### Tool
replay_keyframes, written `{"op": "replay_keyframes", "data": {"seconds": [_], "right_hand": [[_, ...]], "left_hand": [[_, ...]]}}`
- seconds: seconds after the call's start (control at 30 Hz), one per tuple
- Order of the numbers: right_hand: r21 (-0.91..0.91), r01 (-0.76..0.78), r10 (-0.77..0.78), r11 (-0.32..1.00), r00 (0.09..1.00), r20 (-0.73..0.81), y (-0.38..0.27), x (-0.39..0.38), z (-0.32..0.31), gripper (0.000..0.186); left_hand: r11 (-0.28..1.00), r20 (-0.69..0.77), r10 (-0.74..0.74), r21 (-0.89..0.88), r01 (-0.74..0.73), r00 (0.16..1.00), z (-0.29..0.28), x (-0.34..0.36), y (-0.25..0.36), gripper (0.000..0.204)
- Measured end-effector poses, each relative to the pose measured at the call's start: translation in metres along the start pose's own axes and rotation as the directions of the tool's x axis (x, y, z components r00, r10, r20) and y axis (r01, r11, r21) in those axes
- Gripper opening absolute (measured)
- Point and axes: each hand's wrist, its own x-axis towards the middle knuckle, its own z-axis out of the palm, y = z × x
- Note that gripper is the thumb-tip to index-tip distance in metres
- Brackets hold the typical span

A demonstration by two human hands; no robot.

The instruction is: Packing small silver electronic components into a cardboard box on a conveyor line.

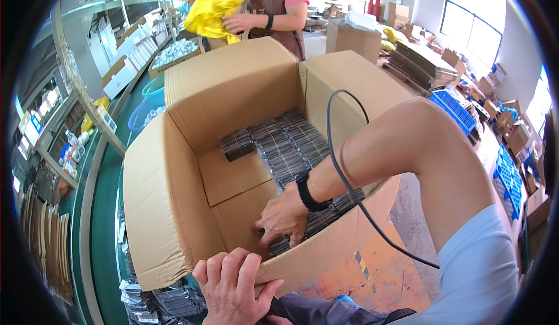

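Observation:
A large open cardboard box [241, 179] stands before me, its flaps folded outward. Inside, along its right side, lie rows of dark flat packets [285, 144] in clear wrapping, packed on edge. My right hand [282, 217], with a black band at the wrist, reaches down into the near corner. Its curled fingers and thumb straddle a small bunch of the dark packets [279, 246]; the fingertips are partly hidden. At the near rim, my left hand [233, 284] has its fingers bent over the cardboard edge and grips it.
A black cable [343, 179] loops across my right forearm. On the left runs a green conveyor [105, 220] with blue baskets [145, 112]. More wrapped packets [160, 307] lie below the box. Beyond it, a person [273, 16] holds a yellow bag [215, 13].

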Motion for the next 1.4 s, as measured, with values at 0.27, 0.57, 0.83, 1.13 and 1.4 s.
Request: {"op": "replay_keyframes", "data": {"seconds": [0.27, 0.57, 0.83, 1.13, 1.4], "right_hand": [[0.021, 0.139, -0.138, 0.99, 0.99, -0.037, 0.015, 0.015, 0.006, 0.051], [0.037, -0.053, 0.054, 0.998, 0.999, -0.011, 0.003, 0.023, 0.008, 0.036], [-0.046, -0.4, 0.38, 0.915, 0.896, -0.228, 0.022, 0.023, -0.022, 0.045], [-0.003, -0.442, 0.418, 0.897, 0.851, -0.319, 0.062, 0.023, -0.009, 0.038], [0.553, 0.226, 0.442, 0.802, 0.399, -0.804, -0.014, -0.075, -0.119, 0.047]], "left_hand": [[1.0, 0.002, 0.004, -0.008, -0.004, 1.0, -0.003, 0.004, 0.001, 0.065], [1.0, -0.012, 0.005, -0.027, -0.006, 1.0, -0.006, 0.005, 0.004, 0.065], [0.996, 0.001, 0.044, 0.075, -0.044, 0.999, 0.0, 0.008, -0.002, 0.064], [0.999, -0.034, 0.042, 0.017, -0.042, 0.999, 0.007, 0.01, -0.004, 0.064], [0.999, -0.05, 0.03, -0.024, -0.032, 0.998, -0.003, 0.011, -0.008, 0.068]]}}
